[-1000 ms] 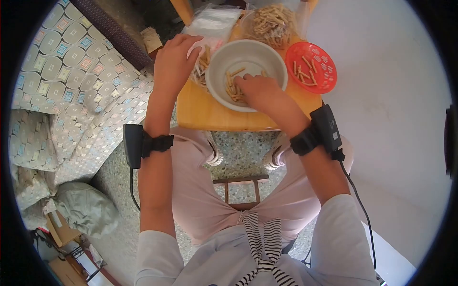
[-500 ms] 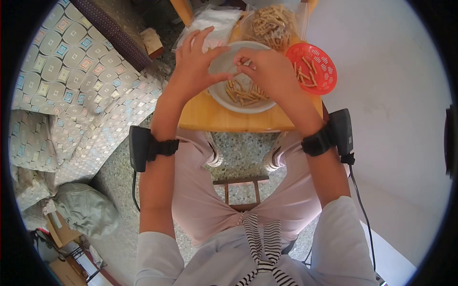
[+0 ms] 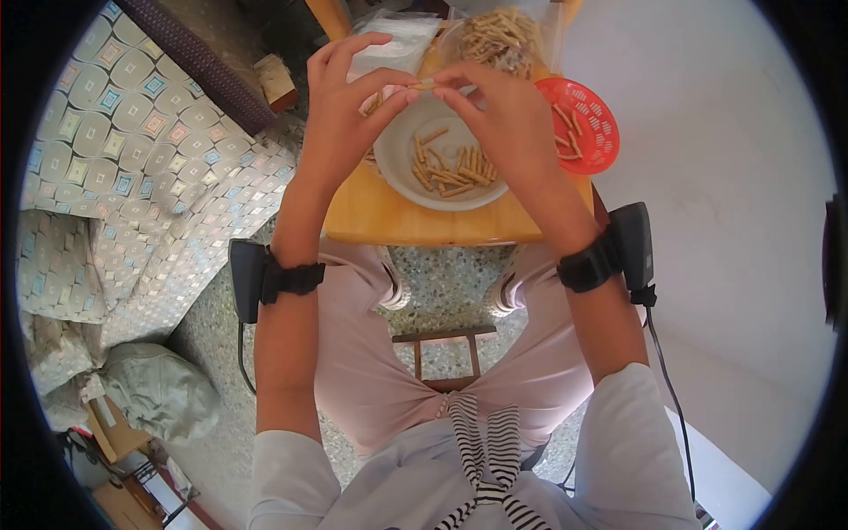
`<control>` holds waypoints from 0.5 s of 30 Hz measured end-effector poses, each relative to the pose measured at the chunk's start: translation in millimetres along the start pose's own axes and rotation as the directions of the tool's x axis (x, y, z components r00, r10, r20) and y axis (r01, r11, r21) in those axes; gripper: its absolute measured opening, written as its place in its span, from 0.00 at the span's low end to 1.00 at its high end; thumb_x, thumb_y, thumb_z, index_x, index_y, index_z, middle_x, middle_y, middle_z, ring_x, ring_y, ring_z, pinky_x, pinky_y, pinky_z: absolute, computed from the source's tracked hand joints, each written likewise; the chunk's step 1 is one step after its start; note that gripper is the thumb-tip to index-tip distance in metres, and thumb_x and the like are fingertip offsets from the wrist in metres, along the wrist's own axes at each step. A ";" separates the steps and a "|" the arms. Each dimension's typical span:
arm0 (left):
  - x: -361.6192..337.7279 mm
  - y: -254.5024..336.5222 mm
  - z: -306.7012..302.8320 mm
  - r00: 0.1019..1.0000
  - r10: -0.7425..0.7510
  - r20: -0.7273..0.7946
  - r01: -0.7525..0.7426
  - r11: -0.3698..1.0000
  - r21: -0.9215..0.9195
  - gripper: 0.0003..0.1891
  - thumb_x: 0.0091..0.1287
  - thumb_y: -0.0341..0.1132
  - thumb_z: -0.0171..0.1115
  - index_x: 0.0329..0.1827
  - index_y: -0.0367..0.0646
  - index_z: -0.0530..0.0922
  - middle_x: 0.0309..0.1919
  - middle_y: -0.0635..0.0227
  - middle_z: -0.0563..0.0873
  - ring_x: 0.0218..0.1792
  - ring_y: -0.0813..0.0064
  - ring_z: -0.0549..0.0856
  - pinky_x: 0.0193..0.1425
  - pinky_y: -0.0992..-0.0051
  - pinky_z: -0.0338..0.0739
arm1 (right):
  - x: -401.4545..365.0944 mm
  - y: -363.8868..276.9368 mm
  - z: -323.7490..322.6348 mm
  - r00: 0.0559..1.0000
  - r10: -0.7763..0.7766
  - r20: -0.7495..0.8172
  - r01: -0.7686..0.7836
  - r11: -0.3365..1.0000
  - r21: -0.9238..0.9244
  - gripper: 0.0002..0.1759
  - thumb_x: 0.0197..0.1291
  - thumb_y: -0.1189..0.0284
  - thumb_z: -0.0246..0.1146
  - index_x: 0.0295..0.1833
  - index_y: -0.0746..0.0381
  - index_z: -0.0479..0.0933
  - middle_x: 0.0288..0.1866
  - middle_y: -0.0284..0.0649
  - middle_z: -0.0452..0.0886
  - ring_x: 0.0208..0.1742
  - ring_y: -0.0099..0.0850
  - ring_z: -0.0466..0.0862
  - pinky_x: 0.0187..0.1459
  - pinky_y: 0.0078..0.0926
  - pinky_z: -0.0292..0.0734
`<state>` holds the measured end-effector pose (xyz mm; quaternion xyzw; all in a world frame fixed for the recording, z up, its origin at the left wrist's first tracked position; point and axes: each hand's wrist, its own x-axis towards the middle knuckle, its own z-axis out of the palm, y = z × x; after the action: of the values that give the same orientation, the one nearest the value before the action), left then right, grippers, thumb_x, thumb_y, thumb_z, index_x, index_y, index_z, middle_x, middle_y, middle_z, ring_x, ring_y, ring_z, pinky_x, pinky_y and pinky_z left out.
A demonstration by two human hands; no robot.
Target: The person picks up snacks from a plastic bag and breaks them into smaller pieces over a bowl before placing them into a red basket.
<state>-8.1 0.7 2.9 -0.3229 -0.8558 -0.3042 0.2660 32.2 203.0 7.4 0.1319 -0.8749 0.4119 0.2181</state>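
A short tan stick [image 3: 425,87] is held level between my two hands, above the far rim of a white bowl [image 3: 389,168]. My left hand [image 3: 343,115] pinches its left end between thumb and forefinger, the other fingers raised. At the right end, my right hand [image 3: 511,115] grips it with thumb and fingertips. Below them, several similar tan sticks [image 3: 455,172] lie in the bowl, some side by side. Part of the bowl's right side is hidden behind my right hand.
The bowl stands on a yellow wooden chair seat [image 3: 424,225]. A red plastic basket [image 3: 602,132] with a few sticks is at the right. Behind are a bag of sticks [image 3: 503,40] and clear plastic bags [image 3: 393,44]. A white wall [image 3: 707,177] rises at the right.
Both hands have moved up and away from me. My left thumb and forefinger, apart before, have closed on the stick, which now shows plainly between both hands.
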 end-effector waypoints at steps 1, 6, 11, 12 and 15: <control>0.5 1.8 -0.4 1.000 0.001 0.001 -0.001 1.000 0.000 0.07 0.60 0.39 0.75 0.40 0.53 0.90 0.64 0.73 0.79 0.69 0.57 0.67 0.71 0.59 0.64 | -1.3 4.2 3.0 0.999 -0.005 0.040 0.005 1.000 -0.016 0.10 0.64 0.62 0.67 0.45 0.56 0.85 0.38 0.39 0.87 0.39 0.42 0.86 0.39 0.38 0.80; 2.0 7.4 5.8 0.998 0.060 0.015 -0.060 0.998 -0.023 0.07 0.59 0.39 0.75 0.40 0.54 0.90 0.64 0.73 0.79 0.68 0.57 0.67 0.71 0.59 0.63 | -4.1 5.0 12.3 0.993 -0.034 0.117 0.045 0.995 -0.090 0.15 0.67 0.58 0.65 0.45 0.58 0.85 0.40 0.43 0.88 0.41 0.46 0.86 0.41 0.42 0.80; 2.6 5.5 5.2 0.997 0.074 -0.009 -0.074 0.997 0.008 0.07 0.59 0.38 0.75 0.40 0.55 0.89 0.64 0.74 0.79 0.68 0.57 0.68 0.70 0.61 0.63 | -3.9 4.7 9.8 0.996 -0.024 0.080 0.028 0.998 -0.054 0.16 0.66 0.57 0.64 0.43 0.59 0.84 0.40 0.45 0.86 0.43 0.47 0.86 0.43 0.43 0.80; 2.5 4.7 3.9 0.997 0.076 -0.022 -0.076 0.997 0.027 0.07 0.58 0.38 0.75 0.39 0.55 0.89 0.64 0.75 0.79 0.68 0.57 0.68 0.70 0.61 0.63 | -3.1 6.7 8.4 0.996 -0.024 0.081 0.029 0.998 -0.053 0.16 0.66 0.57 0.64 0.43 0.59 0.84 0.40 0.45 0.86 0.43 0.47 0.86 0.43 0.43 0.80; 1.8 3.5 2.1 0.994 0.108 -0.030 -0.104 0.988 0.114 0.08 0.58 0.36 0.75 0.40 0.55 0.88 0.65 0.75 0.78 0.68 0.57 0.68 0.69 0.60 0.65 | 3.9 16.4 2.3 0.997 -0.075 0.016 0.076 0.993 -0.094 0.15 0.64 0.58 0.67 0.42 0.60 0.84 0.40 0.44 0.86 0.45 0.45 0.85 0.46 0.41 0.79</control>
<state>-7.3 5.0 3.9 -0.3470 -0.8483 -0.2468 0.3148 21.4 211.3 -2.9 0.1568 -0.8892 0.3605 0.2341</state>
